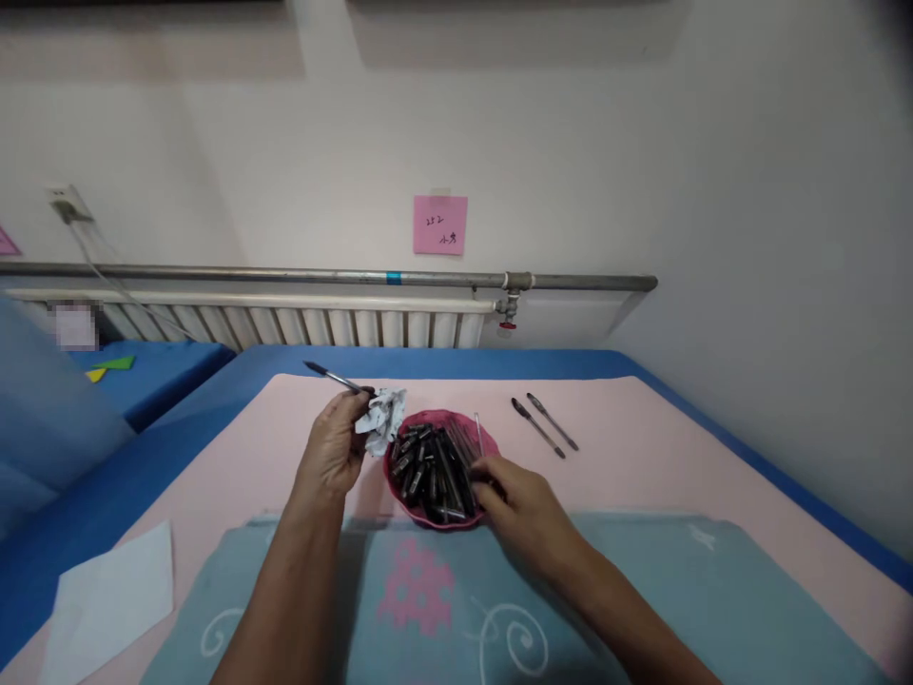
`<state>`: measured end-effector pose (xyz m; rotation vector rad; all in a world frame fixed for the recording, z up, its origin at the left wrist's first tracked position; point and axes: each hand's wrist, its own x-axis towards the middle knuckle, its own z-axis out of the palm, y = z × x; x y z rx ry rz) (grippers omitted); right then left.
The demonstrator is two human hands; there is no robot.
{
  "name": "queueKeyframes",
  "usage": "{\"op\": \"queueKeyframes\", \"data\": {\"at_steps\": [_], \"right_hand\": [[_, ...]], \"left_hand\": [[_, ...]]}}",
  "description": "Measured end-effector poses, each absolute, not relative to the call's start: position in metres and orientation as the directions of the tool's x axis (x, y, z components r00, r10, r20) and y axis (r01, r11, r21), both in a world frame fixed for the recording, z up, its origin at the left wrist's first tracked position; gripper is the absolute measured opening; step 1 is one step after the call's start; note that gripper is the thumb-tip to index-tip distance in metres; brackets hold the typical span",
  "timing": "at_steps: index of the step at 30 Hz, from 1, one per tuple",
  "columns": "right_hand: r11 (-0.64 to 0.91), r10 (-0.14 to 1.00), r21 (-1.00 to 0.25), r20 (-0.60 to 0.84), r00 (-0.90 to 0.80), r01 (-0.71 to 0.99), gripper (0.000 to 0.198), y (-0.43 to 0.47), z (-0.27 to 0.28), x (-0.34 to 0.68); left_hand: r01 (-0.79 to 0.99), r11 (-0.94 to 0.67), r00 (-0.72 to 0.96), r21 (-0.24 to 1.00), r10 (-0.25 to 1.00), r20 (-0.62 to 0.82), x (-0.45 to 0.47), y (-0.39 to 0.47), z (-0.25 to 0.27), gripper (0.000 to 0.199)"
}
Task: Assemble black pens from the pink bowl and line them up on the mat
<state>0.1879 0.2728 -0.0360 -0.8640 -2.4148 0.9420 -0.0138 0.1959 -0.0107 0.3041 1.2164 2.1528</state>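
My left hand point(335, 442) is closed round a dark-tipped pen point(334, 377) and a crumpled white tissue point(382, 419) with dark stains. The pen points up and to the left. Just right of it stands a pink basket point(435, 521), filled with several black pen caps point(414, 466) and some pen barrels point(456, 457). Over the basket's right rim, my right hand point(510, 504) pinches a thin clear tube point(478, 433) that sticks upward from its fingers; the lower end is hidden. Two pens point(538, 428) point(553, 421) lie side by side beyond that hand.
A pink cover point(642, 447) spreads over the blue table point(442, 363), with a patterned grey-blue cloth point(613, 590) nearest me. White paper point(118, 599) lies at the front left. Behind are a radiator point(371, 326), a metal pipe point(285, 274) and a pink note point(440, 225) on the wall.
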Motion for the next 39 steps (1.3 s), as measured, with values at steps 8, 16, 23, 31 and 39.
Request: {"op": "queueKeyframes", "data": {"at_steps": [8,16,23,31,39], "right_hand": [[0.746,0.627,-0.269,-0.027,-0.779,0.610,0.019,0.279,-0.046,0.122],[0.721,0.632,-0.310,-0.072,-0.771,0.620,0.020,0.289,-0.052,0.125],[0.715,0.626,-0.314,-0.111,-0.772,0.625,0.019,0.288,-0.047,0.134],[0.759,0.606,-0.299,-0.002,-0.795,0.579,0.020,0.282,-0.054,0.131],[0.729,0.650,-0.291,0.011,-0.760,0.620,0.021,0.289,-0.056,0.108]], "left_hand": [[-0.450,-0.335,-0.758,0.828,0.633,-0.156,-0.012,0.195,-0.044,0.027],[-0.442,-0.332,-0.767,0.833,0.621,-0.159,-0.012,0.198,-0.047,0.031],[-0.436,-0.313,-0.760,0.844,0.630,-0.159,-0.011,0.199,-0.051,0.030],[-0.429,-0.293,-0.766,0.855,0.620,-0.172,-0.013,0.200,-0.054,0.029],[-0.448,-0.265,-0.732,0.854,0.656,-0.181,-0.008,0.200,-0.053,0.027]]}}
